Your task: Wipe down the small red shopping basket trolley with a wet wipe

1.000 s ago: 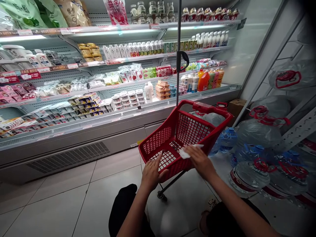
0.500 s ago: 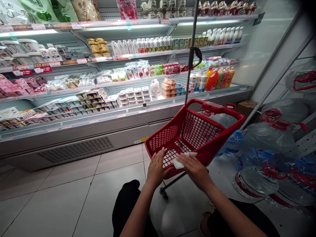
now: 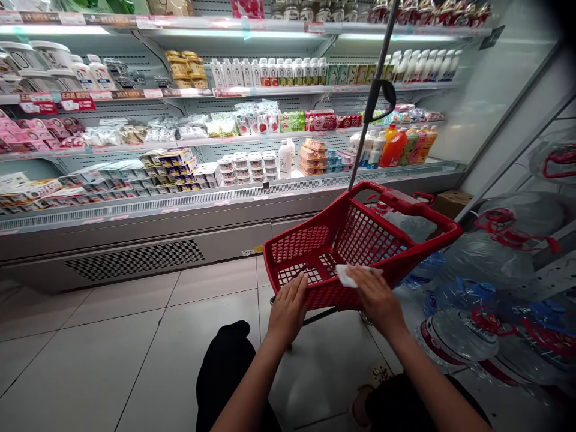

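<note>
A red plastic shopping basket on wheels [image 3: 360, 240] stands on the tiled floor in front of me, its long handle [image 3: 375, 96] rising upright. My left hand [image 3: 288, 309] rests flat on the basket's near rim, fingers stretched out. My right hand [image 3: 378, 297] presses a white cloth or tissue [image 3: 348, 275] against the near rim, fingers laid over it. The basket looks empty inside. My knees show at the bottom of the view.
A long open refrigerated case [image 3: 180, 150] with shelves of dairy cartons, bottles and packets runs behind the basket. Large clear water jugs with red handles [image 3: 486, 282] are piled at the right. A cardboard box [image 3: 452, 203] sits by the case's end. White floor tiles [image 3: 112, 348] spread to the left.
The basket has turned and shifted slightly right. My right hand with the white cloth has slid along the near rim. My left hand stays on the rim.
</note>
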A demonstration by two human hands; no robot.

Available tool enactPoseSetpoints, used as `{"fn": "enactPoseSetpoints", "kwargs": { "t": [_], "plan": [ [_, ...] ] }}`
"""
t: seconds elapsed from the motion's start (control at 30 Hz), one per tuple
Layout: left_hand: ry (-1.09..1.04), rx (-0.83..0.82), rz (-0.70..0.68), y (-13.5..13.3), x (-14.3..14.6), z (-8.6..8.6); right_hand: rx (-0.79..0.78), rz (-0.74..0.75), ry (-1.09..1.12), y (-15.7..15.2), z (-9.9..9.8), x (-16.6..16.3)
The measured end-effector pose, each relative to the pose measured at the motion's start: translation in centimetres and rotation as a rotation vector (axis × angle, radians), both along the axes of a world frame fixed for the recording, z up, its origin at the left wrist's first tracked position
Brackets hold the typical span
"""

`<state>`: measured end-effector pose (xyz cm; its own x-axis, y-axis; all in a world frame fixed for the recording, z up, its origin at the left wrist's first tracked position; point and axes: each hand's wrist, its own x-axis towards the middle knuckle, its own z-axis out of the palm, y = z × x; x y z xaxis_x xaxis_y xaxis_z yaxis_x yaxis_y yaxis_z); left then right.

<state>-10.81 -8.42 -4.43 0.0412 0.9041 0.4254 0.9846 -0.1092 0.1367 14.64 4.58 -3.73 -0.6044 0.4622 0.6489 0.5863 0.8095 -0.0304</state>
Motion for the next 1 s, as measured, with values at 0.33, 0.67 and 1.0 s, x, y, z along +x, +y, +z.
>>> {"fn": "enactPoseSetpoints", "kwargs": {
  "t": [0.33,0.67,1.0],
  "plan": [
    [0.047,0.072,0.004,1.8,4.4,0.2,0.011,0.075,-0.059,-3.6,-0.6,-4.3],
    [0.103,0.075,0.060,2.2,3.2,1.4,0.058,-0.131,0.036,0.0,0.7,3.7],
    [0.131,0.041,-0.110,4.7,4.3,1.0,0.089,-0.179,-0.028,1.5,2.7,7.3]
  ]
}}
